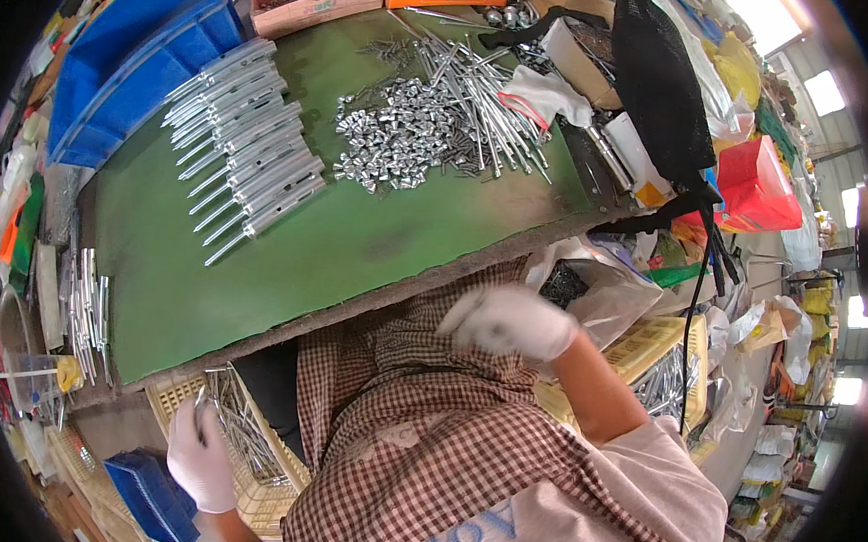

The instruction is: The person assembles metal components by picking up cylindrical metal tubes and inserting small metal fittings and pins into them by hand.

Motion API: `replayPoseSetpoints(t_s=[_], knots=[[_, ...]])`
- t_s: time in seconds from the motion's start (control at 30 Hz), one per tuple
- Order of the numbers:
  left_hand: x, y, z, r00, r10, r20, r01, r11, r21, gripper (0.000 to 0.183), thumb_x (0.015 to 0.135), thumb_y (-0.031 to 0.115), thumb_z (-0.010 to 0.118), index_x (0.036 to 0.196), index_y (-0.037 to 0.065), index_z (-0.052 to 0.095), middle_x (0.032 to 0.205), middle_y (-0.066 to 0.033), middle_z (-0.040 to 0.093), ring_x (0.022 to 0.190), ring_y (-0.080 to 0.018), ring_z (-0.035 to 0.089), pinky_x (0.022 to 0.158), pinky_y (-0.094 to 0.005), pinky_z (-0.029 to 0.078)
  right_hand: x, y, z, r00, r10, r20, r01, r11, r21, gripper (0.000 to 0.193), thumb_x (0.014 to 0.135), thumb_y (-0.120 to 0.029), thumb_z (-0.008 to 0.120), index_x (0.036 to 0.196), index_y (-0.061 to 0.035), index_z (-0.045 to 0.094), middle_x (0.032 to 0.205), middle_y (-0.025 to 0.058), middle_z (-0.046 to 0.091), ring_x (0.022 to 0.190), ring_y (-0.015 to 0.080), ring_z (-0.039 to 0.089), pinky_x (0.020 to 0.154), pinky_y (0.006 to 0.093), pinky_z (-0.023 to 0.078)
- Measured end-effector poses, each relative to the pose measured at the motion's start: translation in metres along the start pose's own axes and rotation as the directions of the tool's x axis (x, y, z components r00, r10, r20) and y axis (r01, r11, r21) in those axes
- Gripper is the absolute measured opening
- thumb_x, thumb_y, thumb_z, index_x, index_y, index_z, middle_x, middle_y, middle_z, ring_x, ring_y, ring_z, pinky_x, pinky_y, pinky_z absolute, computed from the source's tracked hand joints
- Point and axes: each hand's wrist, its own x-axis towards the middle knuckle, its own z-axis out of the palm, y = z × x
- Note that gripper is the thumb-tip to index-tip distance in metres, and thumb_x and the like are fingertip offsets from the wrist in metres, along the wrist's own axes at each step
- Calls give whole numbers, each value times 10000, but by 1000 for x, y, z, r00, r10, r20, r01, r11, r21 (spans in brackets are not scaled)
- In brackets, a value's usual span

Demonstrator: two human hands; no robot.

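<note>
My left hand, in a white glove, is at the lower left beside a yellow crate of long metal rods. Its fingers are closed round a short shiny metal piece, mostly hidden by the glove. Over my checked apron, just below the table edge, my right hand is also gloved in white. Motion blurs its fingers, so whether it holds anything cannot be made out. On the green tabletop, silver tubular parts with pointed rods lie in a neat row.
Small silver cone-shaped parts and dark screws are heaped on the table, with long thin rods beside them. A blue bin stands at the far left. A black cloth-covered object rises at the right. Another yellow crate stands below right.
</note>
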Motion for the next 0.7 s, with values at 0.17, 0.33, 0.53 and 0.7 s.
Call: replayPoseSetpoints(t_s=[0.17, 0.33, 0.53, 0.7], knots=[[-43, -107, 10, 954, -289, 75, 232, 874, 426, 341, 992, 212, 588, 1291, 61, 653, 1211, -194, 652, 1068, -370, 639, 882, -439, 521, -38, 44, -47, 634, 262, -728, -107, 962, 253, 300, 981, -252, 545, 1156, -67, 704, 1003, 7, 693, 751, 146, 625, 647, 287, 509], [38, 25, -16, 960, 110, -257, -118, 993, -15, 306, 914, 26, 629, 1207, 48, 714, 1104, -182, 693, 1056, -343, 648, 959, -442, 499, -39, 39, -22, 306, 423, -853, 303, 806, 509, 315, 1054, -311, 474, 1124, -61, 652, 763, -16, 581, 594, 90, 528, 566, 243, 445], [152, 161, 29, 801, 540, -259, -587, 794, -161, 265, 843, 113, 728, 1105, 76, 704, 1061, -108, 683, 976, -350, 631, 864, -434, 514, -39, 6, 12, 807, 208, -552, 19, 926, 377, 320, 1019, -249, 554, 1040, 44, 679, 735, 34, 625, 498, 41, 419, 461, 201, 296], [163, 167, 44, 821, 536, -196, -556, 828, -67, 223, 814, 128, 747, 1019, 79, 674, 995, -103, 641, 941, -345, 611, 838, -442, 504, -37, -34, 21, 848, 131, -513, -11, 973, 229, 323, 1009, -241, 556, 1052, 41, 706, 793, 58, 676, 592, 44, 472, 551, 212, 384]])
